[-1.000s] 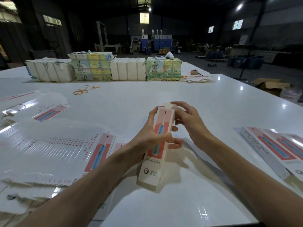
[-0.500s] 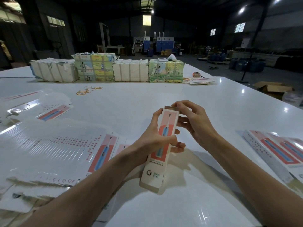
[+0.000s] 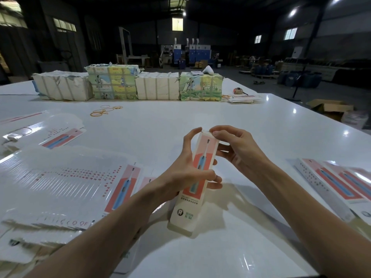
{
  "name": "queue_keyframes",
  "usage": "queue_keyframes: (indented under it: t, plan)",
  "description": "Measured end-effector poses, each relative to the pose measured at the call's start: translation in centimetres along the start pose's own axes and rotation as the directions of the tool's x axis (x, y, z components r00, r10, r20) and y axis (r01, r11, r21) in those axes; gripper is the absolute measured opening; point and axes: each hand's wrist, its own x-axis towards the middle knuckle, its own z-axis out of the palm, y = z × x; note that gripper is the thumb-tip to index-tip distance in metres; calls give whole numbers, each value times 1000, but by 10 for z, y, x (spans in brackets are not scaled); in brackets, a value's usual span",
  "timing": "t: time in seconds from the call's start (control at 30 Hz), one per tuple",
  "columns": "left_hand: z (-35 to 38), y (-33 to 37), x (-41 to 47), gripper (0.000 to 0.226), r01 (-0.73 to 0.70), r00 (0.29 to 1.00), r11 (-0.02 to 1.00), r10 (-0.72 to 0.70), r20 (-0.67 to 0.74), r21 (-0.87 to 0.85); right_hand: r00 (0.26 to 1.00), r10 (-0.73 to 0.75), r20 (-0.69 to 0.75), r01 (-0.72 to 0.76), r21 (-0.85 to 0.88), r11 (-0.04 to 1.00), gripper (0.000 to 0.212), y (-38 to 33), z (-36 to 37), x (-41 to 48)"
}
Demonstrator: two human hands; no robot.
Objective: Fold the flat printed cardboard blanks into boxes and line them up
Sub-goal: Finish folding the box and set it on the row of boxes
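**One box nearly closed, a large pile of blanks waiting**

The person is holding a box [image 3: 203,155] above the middle of the white surface [image 3: 160,121], a little toward its near edge, tilted with its printed face up and its near end hanging just over the surface. The left hand [image 3: 186,173] is gripping the box round its middle, thumb across the front, with the forefinger reaching up beside the far end. The right hand [image 3: 239,151] is pinching the far end with curled thumb and forefinger, seemingly working on the end flap there; whether the flap is fully tucked is not visible. The near end is looking closed.

By this view the box body is already formed, so this piece is probably at its last fold before being set down. Near the right edge, several boxes [image 3: 337,185] are lying side by side, which appear to be finished ones lined up. Toward the left edge, a fanned pile of blanks [image 3: 60,181] is lying flat, with a few more blanks [image 3: 60,137] beyond it, so most of the folding is apparently yet to be done. Wrapped bundles [image 3: 112,85] are standing along the far edge, with rubber bands [image 3: 102,111] lying in front of them.
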Motion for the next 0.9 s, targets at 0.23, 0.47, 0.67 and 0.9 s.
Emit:
queue_keyframes:
  t: [0.23, 0.47, 0.67, 0.9]
  plan:
    - [-1, -4, 1, 121, -28, 999, 1000, 28, 15, 6, 1000, -2, 13, 3, -38, 999, 14, 0, -2, -1]
    - [2, -2, 0, 113, -23, 1000, 997, 23, 4, 74, 999, 29, 25, -28, -56, 998, 16, -5, -6, -2]
    - [1, -1, 0, 112, -26, 999, 997, 24, 22, 70, 999, 31, 25, -30, -25, 999, 17, -3, -5, -5]
    - [3, 2, -1, 115, -36, 998, 999, 37, 47, -32, 999, -25, -26, 22, -112, 993, 23, -2, -4, 1]
